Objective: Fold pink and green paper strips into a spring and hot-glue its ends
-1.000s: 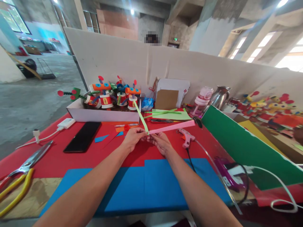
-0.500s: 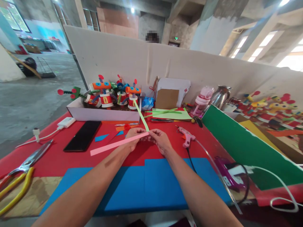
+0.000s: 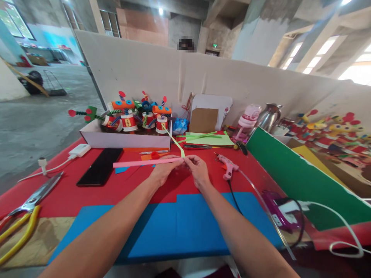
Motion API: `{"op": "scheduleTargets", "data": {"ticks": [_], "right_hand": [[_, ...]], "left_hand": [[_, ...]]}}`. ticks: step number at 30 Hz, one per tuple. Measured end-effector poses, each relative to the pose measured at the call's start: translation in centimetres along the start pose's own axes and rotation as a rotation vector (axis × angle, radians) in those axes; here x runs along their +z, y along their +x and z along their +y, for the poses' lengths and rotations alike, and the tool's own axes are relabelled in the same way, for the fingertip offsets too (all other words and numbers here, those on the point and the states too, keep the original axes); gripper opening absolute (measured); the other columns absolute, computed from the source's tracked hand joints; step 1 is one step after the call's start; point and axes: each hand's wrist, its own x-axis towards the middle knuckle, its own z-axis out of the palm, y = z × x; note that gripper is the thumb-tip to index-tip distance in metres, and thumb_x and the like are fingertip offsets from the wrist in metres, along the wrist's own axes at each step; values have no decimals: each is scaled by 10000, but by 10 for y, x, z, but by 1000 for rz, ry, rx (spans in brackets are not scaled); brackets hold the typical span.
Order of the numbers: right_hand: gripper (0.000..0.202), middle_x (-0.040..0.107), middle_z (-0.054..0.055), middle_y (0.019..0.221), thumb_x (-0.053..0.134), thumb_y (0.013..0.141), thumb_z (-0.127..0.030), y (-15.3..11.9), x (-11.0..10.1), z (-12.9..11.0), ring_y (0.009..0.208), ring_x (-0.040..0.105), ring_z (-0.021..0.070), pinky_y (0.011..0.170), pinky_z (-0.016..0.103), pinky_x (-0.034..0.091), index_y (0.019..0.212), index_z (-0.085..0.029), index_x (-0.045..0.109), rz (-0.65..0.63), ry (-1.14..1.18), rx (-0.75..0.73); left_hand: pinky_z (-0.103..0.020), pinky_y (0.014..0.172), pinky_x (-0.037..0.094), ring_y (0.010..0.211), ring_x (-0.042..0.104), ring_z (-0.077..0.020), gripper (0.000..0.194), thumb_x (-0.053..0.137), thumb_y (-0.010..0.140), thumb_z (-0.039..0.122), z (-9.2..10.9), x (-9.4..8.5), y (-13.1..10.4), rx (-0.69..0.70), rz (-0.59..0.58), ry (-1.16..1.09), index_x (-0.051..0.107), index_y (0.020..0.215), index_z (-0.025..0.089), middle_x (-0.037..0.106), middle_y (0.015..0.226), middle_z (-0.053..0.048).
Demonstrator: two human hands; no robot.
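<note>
A pink paper strip (image 3: 145, 162) stretches out to the left from my fingertips, and a light green strip (image 3: 174, 142) rises from the same spot, away from me. The two strips meet at one end, where both hands come together above the red table surface. My left hand (image 3: 164, 170) has its fingers closed on the pink strip near that joint. My right hand (image 3: 197, 169) pinches the joined ends, close beside the green strip. The fingertips partly hide the joint.
Paper-cup figures (image 3: 129, 122) stand in a white box (image 3: 124, 139) at the back left. A phone (image 3: 100, 166) and large shears (image 3: 37, 197) lie left. Right are a pink glue gun (image 3: 227, 166), purple power strip (image 3: 279, 212) and green board (image 3: 301, 181). A person's head shows behind the partition.
The pink strip has swung up to nearly level and shows more edge-on. The green strip now bends near the joint. Both hands stay close together, fingers slightly shifted.
</note>
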Motion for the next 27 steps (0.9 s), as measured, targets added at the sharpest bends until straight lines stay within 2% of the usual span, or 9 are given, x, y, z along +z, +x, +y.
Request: {"op": "scheduleTargets", "data": {"ticks": [4,8,12,15,18,23,27], "right_hand": [[257,658,-21,627,775,569,-392,-2,1,-4,566,586,106,617,244,489,689,-193,663,-68,18,82],[262,656,-16,624,748,601,-432,-1,-2,-7,546,576,96,581,229,479,673,-191,677,-84,-34,94],[234,644,-15,570,760,588,-403,-1,-5,-5,534,580,112,584,242,490,663,-192,692,-85,-147,50],[251,652,-13,573,765,575,-416,-1,-4,-4,539,596,123,580,252,505,662,-193,689,-70,-126,66],[284,664,-13,593,790,539,-409,-2,-4,-5,540,606,115,574,244,515,676,-186,681,-79,-72,117],[295,657,-7,554,816,518,-366,0,-8,-9,489,601,94,499,196,481,670,-164,664,-128,-128,234],[294,669,8,553,810,533,-374,-1,-8,-10,479,606,93,459,172,444,664,-154,667,-98,-143,234]], "left_hand": [[-263,579,467,586,577,-141,282,788,522,362,1,-3,2,-7,71,20,664,658,148,656,623,-27],[-259,625,456,656,585,-157,213,750,549,342,6,-3,2,57,135,201,672,639,166,669,668,-31],[-238,608,428,660,577,-149,139,711,595,315,6,-3,0,91,130,324,655,595,188,657,653,-18],[-241,595,428,634,579,-150,138,711,596,315,4,-4,1,67,165,328,656,618,190,656,639,-15],[-252,571,431,595,569,-151,133,702,597,298,5,-5,2,56,161,348,653,626,177,651,626,-22],[-248,574,424,609,570,-156,84,695,590,234,12,-4,-1,145,183,509,637,562,181,630,593,-13],[-255,523,411,548,541,-144,152,707,592,292,11,-4,0,59,140,425,637,603,157,619,576,-21]]}}
